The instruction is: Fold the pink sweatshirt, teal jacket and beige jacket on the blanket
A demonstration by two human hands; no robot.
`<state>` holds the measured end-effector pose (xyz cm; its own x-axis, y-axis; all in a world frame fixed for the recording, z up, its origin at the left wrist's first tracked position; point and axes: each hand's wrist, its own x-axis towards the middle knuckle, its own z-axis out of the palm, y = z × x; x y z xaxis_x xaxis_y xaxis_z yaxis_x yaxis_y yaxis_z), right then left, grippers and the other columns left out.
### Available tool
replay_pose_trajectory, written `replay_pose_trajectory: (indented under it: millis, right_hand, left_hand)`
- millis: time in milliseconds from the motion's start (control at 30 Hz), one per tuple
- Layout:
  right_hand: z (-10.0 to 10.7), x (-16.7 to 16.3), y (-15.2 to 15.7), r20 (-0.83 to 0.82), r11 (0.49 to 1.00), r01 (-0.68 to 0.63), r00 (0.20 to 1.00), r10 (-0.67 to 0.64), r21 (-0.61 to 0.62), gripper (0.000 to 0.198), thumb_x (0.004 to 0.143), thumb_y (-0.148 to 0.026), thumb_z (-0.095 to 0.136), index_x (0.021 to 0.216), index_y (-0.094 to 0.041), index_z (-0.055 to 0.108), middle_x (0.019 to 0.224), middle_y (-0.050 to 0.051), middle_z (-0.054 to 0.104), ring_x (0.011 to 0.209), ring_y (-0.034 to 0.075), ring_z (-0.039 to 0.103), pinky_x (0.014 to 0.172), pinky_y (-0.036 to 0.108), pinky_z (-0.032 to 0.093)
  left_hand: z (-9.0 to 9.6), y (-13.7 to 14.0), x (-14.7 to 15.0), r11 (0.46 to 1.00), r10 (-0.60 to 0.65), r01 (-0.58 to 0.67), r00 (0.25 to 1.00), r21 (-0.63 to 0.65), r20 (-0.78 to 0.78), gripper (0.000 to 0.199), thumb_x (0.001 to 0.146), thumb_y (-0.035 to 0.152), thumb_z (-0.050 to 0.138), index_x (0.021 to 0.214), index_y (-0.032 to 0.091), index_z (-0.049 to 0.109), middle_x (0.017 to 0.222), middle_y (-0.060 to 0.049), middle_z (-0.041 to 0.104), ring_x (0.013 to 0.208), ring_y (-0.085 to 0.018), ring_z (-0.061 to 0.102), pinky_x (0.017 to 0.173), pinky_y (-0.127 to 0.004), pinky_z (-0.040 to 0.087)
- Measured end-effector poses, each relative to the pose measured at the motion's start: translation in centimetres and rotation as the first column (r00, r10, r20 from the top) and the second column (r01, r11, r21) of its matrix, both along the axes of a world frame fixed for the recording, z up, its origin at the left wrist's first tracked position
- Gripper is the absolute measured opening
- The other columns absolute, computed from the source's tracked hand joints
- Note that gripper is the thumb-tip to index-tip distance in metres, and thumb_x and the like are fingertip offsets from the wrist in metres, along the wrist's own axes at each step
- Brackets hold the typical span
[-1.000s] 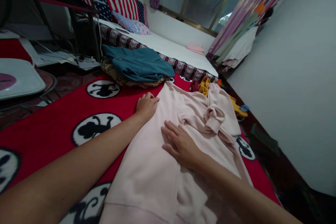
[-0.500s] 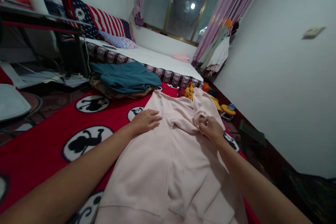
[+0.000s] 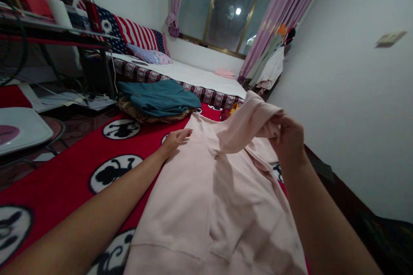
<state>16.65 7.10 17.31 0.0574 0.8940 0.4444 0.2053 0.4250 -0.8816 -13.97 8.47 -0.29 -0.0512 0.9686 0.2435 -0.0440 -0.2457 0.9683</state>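
White-walled room (image 3: 355, 86): a gold-framed window (image 3: 229, 13) is flanked by lilac curtains (image 3: 271, 13) at the upper centre.
Red blanket with round black-and-white figures (image 3: 64, 180): spread across the lower left and centre.
White-topped bed with a patterned side band (image 3: 193, 75): seen beyond the blanket, upper centre.
Pale pink fabric garment with long sleeves (image 3: 180, 206): laid flat on the blanket, from the lower edge to mid-frame.
Folded teal cloth garment (image 3: 161, 99): stacked on brown cloth (image 3: 138, 114), left of centre.
Pale pink sleeve (image 3: 243, 124): lifted off the garment's body, right of centre.
Right hand (image 3: 288, 133): raised, its fingers closed around the sleeve's end.
Left hand (image 3: 176, 142): rested on the garment's left edge, near centre, fingers loosely straightened; nothing is seen gripped.
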Motion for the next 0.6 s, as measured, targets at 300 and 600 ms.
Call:
replay_pose_trajectory:
  millis: [300,600]
  right_hand:
    - [-4.0,-6.8,-7.5,0.387,0.534,-0.754,0.394,0.834,-0.384,0.037,0.083,-0.042,0.067,0.109,-0.016,0.067,0.109,0.011,0.07,0.1,0.021,0.065,0.092,0.036,0.049]
    - [-5.7,-7.6,-11.1,0.683,0.618,-0.651,0.203,0.702,-0.442,0.065,0.07,-0.054,0.076,0.123,-0.021,0.058,0.111,0.009,0.066,0.093,0.022,0.064,0.078,0.031,0.049]
  left_hand:
    - [1.0,-0.8,-1.7,0.991,0.033,0.015,0.935,-0.132,0.353,0.059,0.077,0.062,0.062,0.108,0.012,0.064,0.107,-0.015,0.069,0.095,-0.022,0.067,0.083,-0.032,0.05]
    - [0.9,-1.3,-1.1,0.994,0.05,-0.047,0.998,-0.096,0.035,0.062,0.063,0.052,0.077,0.11,0.014,0.067,0.101,-0.01,0.07,0.085,-0.017,0.064,0.077,-0.03,0.047]
